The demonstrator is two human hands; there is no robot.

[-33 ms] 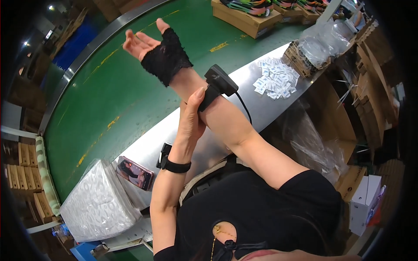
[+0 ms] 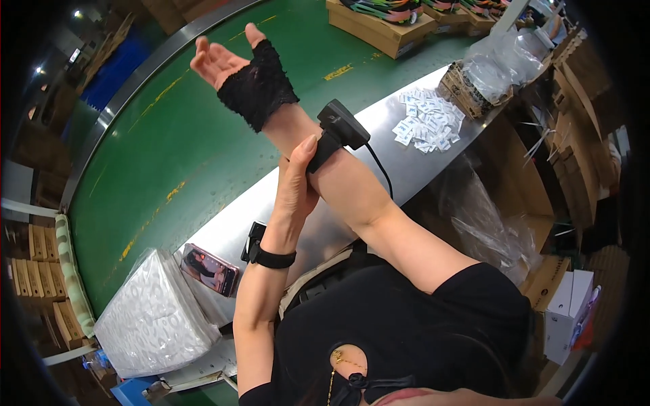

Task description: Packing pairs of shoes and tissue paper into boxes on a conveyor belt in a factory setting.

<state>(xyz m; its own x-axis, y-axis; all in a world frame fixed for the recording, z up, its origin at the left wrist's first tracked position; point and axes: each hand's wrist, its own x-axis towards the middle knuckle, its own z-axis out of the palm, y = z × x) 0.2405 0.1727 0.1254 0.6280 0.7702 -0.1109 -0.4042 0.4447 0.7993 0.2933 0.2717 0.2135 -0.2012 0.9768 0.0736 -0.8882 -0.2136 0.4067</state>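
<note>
My right arm stretches up and to the left over the steel table ledge and the green belt. On my right hand is a black fingerless lace glove; the palm faces up, with fingers apart and nothing in them. A black wrist strap circles my right forearm and carries a small black camera with a cable. My left hand is wrapped round that forearm at the strap, thumb on top, other fingers mostly hidden beneath. Another small black device sits on a strap at my left wrist.
Small white packets lie heaped on the steel ledge, beside a carton of clear bags. A phone leans by a plastic-wrapped white stack. Colourful shoes sit on cardboard boxes across the green belt.
</note>
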